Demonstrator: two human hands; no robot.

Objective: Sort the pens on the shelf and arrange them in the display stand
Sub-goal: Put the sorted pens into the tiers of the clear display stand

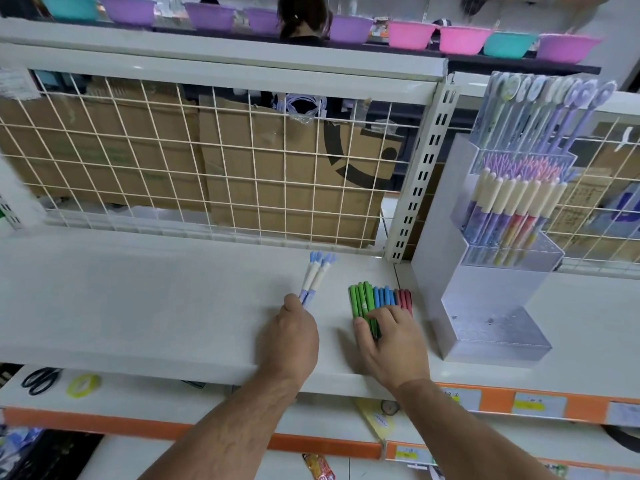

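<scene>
Slim blue-and-white plastic pens (317,277) jut beyond the closed grip of the left hand (294,332), sorted apart; the right hand (393,339) clasps green plastic pens (362,301).

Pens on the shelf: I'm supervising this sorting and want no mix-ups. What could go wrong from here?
1. The left hand pinches the pale pens by one end only, and they fan apart; one could slip out.
2. The right hand grips the green pens, which lie against the blue pens and red pens; lifting may drag those along and mix the colours.
</scene>
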